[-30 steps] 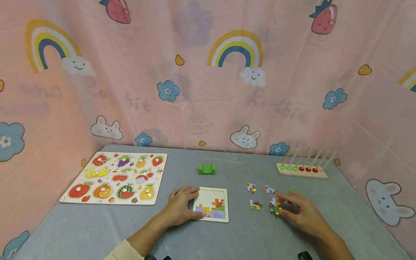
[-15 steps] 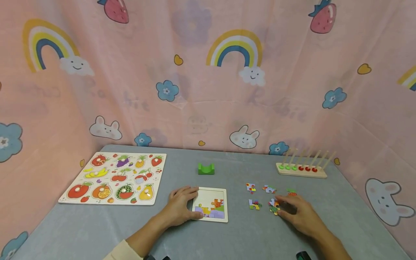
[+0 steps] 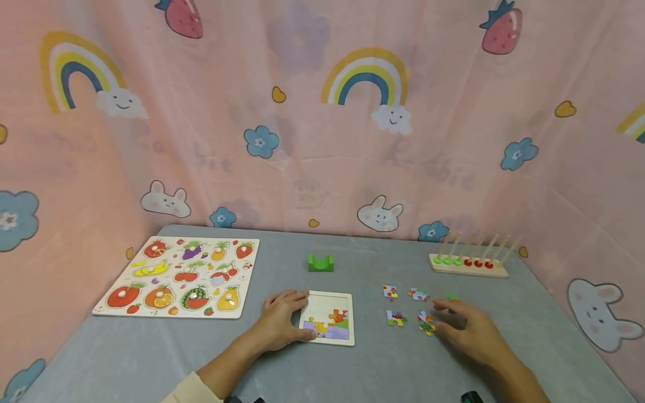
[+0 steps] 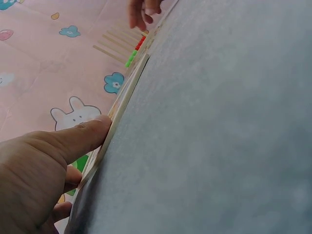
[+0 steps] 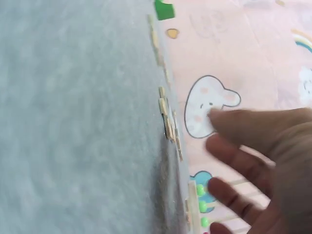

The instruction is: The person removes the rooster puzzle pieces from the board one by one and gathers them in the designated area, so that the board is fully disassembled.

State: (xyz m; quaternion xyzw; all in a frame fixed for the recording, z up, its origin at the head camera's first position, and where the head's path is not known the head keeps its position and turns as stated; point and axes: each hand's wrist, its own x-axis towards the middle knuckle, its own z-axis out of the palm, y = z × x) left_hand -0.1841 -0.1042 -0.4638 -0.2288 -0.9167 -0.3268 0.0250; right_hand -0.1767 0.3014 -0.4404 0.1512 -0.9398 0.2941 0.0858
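My left hand (image 3: 282, 319) grips the left side of a small wooden jigsaw tray (image 3: 351, 313), the thumb at its near corner and the fingers at the far one. Several joined pieces (image 3: 335, 330) fill the tray's lower part. In the left wrist view, the thumb (image 4: 87, 139) presses along the tray's pale edge (image 4: 127, 95). My right hand (image 3: 471, 330) hovers just right of a colourful jigsaw piece (image 3: 426, 324), thumb and fingers apart and holding nothing. The right wrist view shows these fingers (image 5: 236, 153) spread. A green-topped piece (image 3: 452, 296) is partly hidden behind the right hand.
Loose jigsaw pieces lie nearby: two in the far row (image 3: 389, 292), (image 3: 418, 294) and one nearer (image 3: 395, 318). A fruit peg board (image 3: 171, 308) lies left. At the back are a green block (image 3: 320, 264) and a bead rack (image 3: 468, 267) with upright sticks.
My right fingers have drawn back slightly to the right from the colourful piece, which stays on the table. The left hand and tray have kept their place.
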